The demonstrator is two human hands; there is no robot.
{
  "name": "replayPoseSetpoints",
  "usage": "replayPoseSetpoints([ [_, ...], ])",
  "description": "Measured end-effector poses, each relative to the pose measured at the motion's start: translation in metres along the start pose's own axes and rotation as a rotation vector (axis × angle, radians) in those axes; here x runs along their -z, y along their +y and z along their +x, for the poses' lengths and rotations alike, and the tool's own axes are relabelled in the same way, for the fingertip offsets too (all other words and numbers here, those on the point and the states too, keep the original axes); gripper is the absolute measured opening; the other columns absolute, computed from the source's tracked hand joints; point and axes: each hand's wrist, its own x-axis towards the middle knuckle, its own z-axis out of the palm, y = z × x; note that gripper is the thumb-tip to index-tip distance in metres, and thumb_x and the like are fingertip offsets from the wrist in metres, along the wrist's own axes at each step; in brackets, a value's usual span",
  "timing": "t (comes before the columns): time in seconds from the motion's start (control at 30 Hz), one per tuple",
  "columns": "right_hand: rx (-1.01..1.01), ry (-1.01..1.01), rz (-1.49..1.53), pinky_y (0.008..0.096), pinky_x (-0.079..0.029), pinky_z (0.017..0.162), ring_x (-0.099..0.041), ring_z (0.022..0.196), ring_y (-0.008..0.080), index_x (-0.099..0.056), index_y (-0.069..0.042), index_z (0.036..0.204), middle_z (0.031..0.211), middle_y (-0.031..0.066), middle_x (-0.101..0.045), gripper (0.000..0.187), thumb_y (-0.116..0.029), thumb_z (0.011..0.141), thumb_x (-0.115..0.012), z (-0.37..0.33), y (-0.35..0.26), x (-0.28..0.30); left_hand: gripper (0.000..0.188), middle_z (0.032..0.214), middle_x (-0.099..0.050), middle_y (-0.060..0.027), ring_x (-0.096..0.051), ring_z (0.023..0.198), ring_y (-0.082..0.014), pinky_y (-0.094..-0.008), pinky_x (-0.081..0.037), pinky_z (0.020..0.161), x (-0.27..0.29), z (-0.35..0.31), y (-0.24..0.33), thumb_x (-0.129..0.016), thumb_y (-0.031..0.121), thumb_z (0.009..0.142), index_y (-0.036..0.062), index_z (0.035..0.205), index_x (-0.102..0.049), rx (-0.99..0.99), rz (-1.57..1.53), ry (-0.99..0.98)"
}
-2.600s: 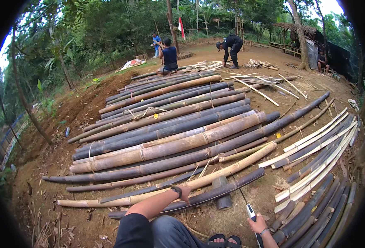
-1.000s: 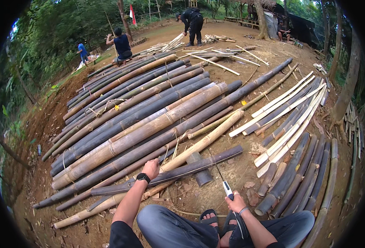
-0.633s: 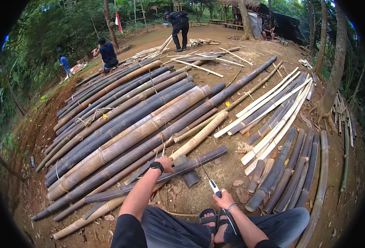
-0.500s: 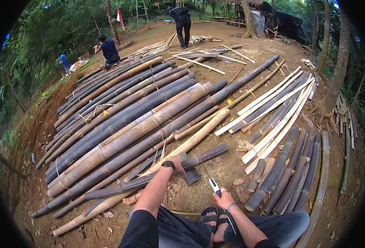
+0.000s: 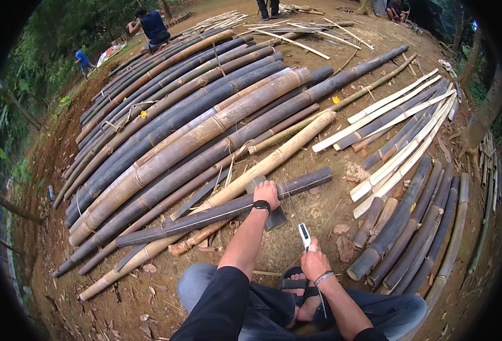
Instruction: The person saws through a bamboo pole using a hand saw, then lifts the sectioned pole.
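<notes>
A dark bamboo pole [image 5: 205,215] lies slantwise in front of me, with a pale line along its length. My left hand [image 5: 267,195] is closed over it near its right part, a black watch on the wrist. Beneath the pole, a short dark block [image 5: 275,220] lies crosswise. In my right hand [image 5: 314,261] is the white and black handle of a hand saw [image 5: 304,235], fingers wrapped round it. Its thin blade reaches up to the pole just right of my left hand; whether it has cut in I cannot tell. A pale bamboo pole [image 5: 256,170] lies behind.
Rows of long bamboo poles [image 5: 171,145] fill the left side. On the right are pale split strips [image 5: 401,153] and shorter dark bamboo lengths [image 5: 390,241]. My sandalled feet [image 5: 299,290] are close below the saw. Another person [image 5: 153,28] crouches beyond the poles.
The view has tipped downward, so everything sits higher and further right. Relative to the pole, the saw handle has come slightly back toward me. My left hand keeps its hold.
</notes>
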Motion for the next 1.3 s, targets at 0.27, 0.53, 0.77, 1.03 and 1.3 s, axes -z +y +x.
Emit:
replayPoseSetpoints([
  [0.27, 0.022, 0.021, -0.07, 0.0608, -0.05, 0.066, -0.063, 0.074, 0.0525, -0.028, -0.001, 0.133, 0.082, 0.0326, -0.064, 0.051, -0.014, 0.091, -0.055, 0.004, 0.005, 0.026, 0.052, 0.112, -0.066, -0.0153, -0.062, 0.109, -0.03, -0.0437, -0.048, 0.094, 0.018, 0.008, 0.015, -0.08, 0.029, 0.068, 0.0032, 0.108, -0.06, -0.089, -0.084, 0.043],
  [0.53, -0.002, 0.066, -0.018, 0.0598, -0.05, 0.065, -0.063, 0.074, 0.0517, -0.03, 0.0, 0.128, 0.081, 0.0328, -0.064, 0.048, -0.013, 0.09, -0.055, 0.016, 0.038, 0.031, 0.07, 0.117, -0.061, -0.0176, -0.056, 0.118, -0.0346, -0.0456, -0.044, 0.1, -0.001, 0.024, 0.036, -0.083, 0.035, 0.065, 0.0023, 0.12, -0.055, -0.164, -0.132, 0.035],
  [0.77, -0.033, 0.025, 0.051, 0.0605, -0.051, 0.067, -0.064, 0.077, 0.052, -0.031, 0.0, 0.124, 0.088, 0.0338, -0.064, 0.043, -0.016, 0.092, -0.055, 0.013, 0.029, 0.025, 0.079, 0.124, -0.054, -0.0184, -0.053, 0.12, -0.0351, -0.0474, -0.044, 0.101, 0.021, 0.009, 0.017, -0.08, 0.047, 0.07, 0.0016, 0.128, -0.049, -0.207, -0.116, -0.02],
  [1.03, -0.033, 0.039, 0.026, 0.0599, -0.052, 0.066, -0.063, 0.073, 0.0528, -0.029, 0.001, 0.129, 0.075, 0.0333, -0.063, 0.049, -0.018, 0.092, -0.056, 0.016, 0.021, 0.028, 0.071, 0.117, -0.057, -0.0159, -0.056, 0.117, -0.0338, -0.0468, -0.047, 0.096, 0.009, 0.018, 0.03, -0.076, 0.052, 0.073, 0.0025, 0.117, -0.052, -0.239, 0.027, 0.033],
  [1.3, -0.029, -0.007, -0.054, 0.0586, -0.052, 0.064, -0.064, 0.07, 0.051, -0.029, 0.008, 0.127, 0.073, 0.0321, -0.064, 0.048, -0.017, 0.094, -0.053, -0.018, 0.018, 0.036, 0.058, 0.107, -0.068, -0.0194, -0.066, 0.101, -0.0336, -0.0419, -0.053, 0.089, 0.006, 0.027, 0.026, -0.075, 0.047, 0.072, 0.0008, 0.103, -0.06, -0.153, -0.061, 0.031],
])
